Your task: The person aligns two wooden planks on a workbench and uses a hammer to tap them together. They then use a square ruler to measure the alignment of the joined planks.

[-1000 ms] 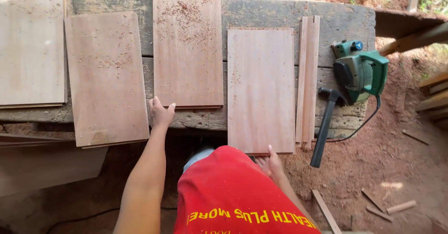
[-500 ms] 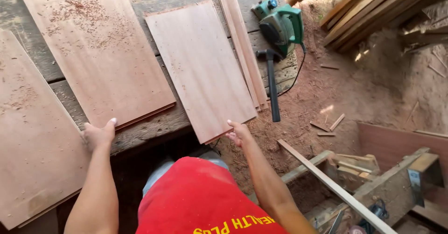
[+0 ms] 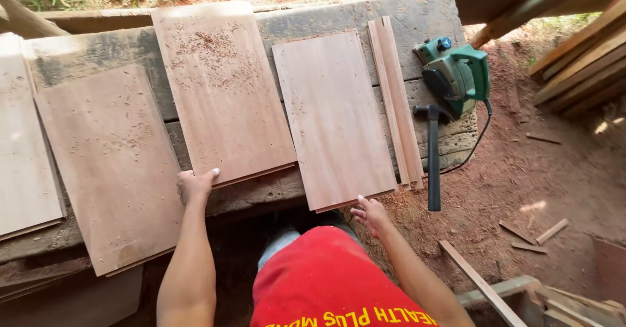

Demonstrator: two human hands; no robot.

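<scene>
While the left hand (image 3: 194, 186) grips the near edge of a reddish-brown rectangular wooden panel (image 3: 222, 92) dusted with sawdust, its fingers (image 3: 210, 174) curled over the board's near left corner, the right hand (image 3: 370, 215) rests at the near right corner of a second, cleaner reddish-brown wooden panel (image 3: 334, 119), fingers spread narrowly and touching its edge rather than clasping it. Both panels lie flat across the weathered grey plank desk (image 3: 424, 24), their near ends overhanging its near edge. A larger brown panel (image 3: 111, 164) lies just left of the held one, jutting well past the near edge. Thin wooden strips (image 3: 395, 99) lie just right of the second panel. At the desk's right edge sits a green electric planer (image 3: 456, 73), and a black-handled hammer (image 3: 433, 157) lies beside it, its handle overhanging the near edge.
</scene>
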